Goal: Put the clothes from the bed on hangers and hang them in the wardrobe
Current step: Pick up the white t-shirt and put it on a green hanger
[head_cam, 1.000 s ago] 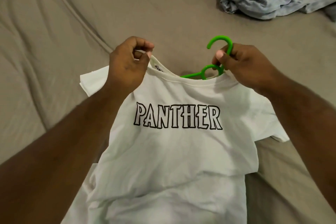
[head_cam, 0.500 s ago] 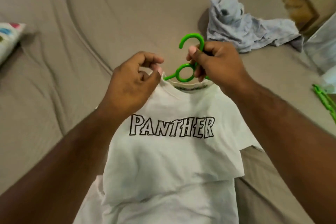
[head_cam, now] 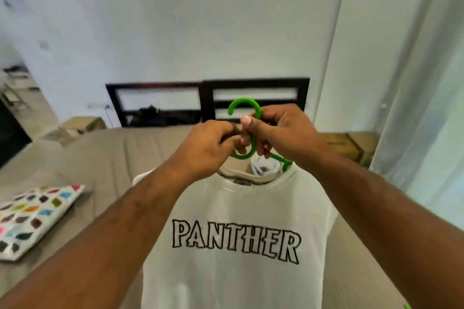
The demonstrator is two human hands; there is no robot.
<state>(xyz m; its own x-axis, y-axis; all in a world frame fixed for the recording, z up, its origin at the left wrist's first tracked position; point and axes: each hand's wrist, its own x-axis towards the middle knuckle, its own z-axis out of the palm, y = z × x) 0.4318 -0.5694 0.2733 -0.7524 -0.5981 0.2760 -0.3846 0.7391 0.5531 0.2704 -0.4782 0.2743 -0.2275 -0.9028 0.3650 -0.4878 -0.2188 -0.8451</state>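
You held the white PANTHER T-shirt (head_cam: pixel 221 211) clear of the bed (head_cam: pixel 120 155) on its green hanger (head_cam: pixel 241 102), right hand (head_cam: pixel 283 133) and left hand (head_cam: pixel 206 150) both pinching the neck so it hung straight for the wardrobe.

T-shirt (head_cam: pixel 238 208) white, "PANTHER" across the chest in black outline letters; hanger (head_cam: pixel 242 104) bright green. Bedsheet (head_cam: pixel 113 158) plain grey-brown, pillow (head_cam: pixel 32 218) white with rows of multicoloured patches. Headboard (head_cam: pixel 207 98) near-black frame, wall (head_cam: pixel 175 20) pale bluish white.
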